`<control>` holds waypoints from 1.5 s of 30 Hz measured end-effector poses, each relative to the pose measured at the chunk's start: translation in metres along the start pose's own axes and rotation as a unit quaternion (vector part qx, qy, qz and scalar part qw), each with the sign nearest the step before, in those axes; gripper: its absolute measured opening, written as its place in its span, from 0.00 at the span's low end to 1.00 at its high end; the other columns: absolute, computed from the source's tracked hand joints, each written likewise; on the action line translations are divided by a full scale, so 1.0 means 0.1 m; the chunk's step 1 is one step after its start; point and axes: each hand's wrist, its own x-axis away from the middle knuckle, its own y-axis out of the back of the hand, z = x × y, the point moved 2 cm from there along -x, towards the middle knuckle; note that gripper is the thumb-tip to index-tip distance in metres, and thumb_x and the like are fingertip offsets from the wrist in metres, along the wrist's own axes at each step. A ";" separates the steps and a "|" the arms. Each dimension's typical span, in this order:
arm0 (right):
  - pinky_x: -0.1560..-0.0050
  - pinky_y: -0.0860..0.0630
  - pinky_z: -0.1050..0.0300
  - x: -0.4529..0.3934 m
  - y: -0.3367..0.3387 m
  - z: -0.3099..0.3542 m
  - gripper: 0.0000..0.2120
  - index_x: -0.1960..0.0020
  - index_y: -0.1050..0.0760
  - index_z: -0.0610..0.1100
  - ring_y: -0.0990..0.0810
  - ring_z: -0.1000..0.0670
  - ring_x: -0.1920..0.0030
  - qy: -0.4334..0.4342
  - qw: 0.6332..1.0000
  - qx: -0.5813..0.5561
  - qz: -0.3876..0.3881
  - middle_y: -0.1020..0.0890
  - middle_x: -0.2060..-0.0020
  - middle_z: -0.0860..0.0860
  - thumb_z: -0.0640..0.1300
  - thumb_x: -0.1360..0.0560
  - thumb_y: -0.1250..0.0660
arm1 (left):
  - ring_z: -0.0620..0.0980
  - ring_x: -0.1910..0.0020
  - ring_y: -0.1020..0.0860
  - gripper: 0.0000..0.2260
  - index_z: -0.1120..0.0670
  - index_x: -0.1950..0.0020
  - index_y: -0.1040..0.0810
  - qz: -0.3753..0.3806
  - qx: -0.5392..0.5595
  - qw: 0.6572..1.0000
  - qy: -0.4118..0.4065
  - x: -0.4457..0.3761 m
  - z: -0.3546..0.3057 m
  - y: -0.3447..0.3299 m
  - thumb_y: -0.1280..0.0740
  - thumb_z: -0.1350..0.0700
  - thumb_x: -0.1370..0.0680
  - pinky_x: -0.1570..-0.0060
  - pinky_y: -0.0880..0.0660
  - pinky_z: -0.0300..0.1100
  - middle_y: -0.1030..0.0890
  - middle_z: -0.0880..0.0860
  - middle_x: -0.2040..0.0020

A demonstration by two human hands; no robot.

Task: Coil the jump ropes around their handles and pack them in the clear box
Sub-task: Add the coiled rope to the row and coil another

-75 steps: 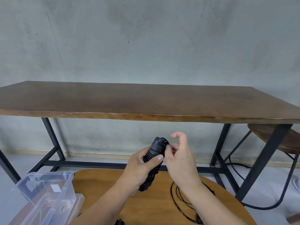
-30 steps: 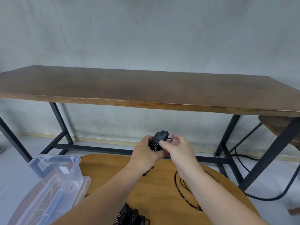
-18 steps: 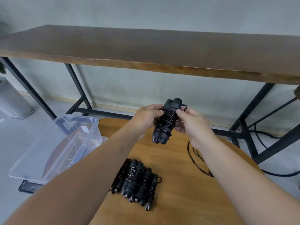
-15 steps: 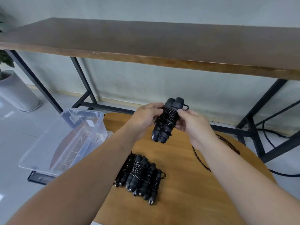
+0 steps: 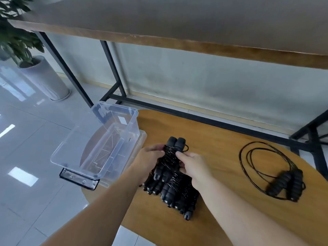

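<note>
Both hands hold a coiled black jump rope bundle (image 5: pixel 171 153), two handles side by side with cord wound round them. My left hand (image 5: pixel 148 161) grips its left side, and my right hand (image 5: pixel 192 166) pinches its right side. The bundle hovers just above a pile of other coiled rope bundles (image 5: pixel 177 190) lying on the round wooden table (image 5: pixel 221 139). An uncoiled black jump rope (image 5: pixel 276 174) lies loose at the table's right. The clear box (image 5: pixel 99 144) stands open at the table's left edge; I see nothing inside it.
The box rests on its clear lid (image 5: pixel 142 139). A long dark wooden table (image 5: pixel 177 27) with black metal legs stands behind. A potted plant (image 5: pixel 35 71) is on the tiled floor at far left.
The view has tilted down and left. My hands lowered the coiled bundle from chest height to just above the pile of coiled ropes.
</note>
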 end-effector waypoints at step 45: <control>0.71 0.43 0.57 0.26 1.15 0.23 0.20 0.71 0.40 0.46 0.40 0.51 0.74 0.051 0.963 -0.027 -0.264 0.39 0.79 0.54 0.44 0.23 0.37 | 0.50 0.72 0.32 0.19 0.59 0.56 0.20 0.123 -0.261 0.954 -0.086 -0.11 -0.19 -1.51 0.38 0.45 0.19 0.73 0.38 0.38 0.30 0.52 0.69</control>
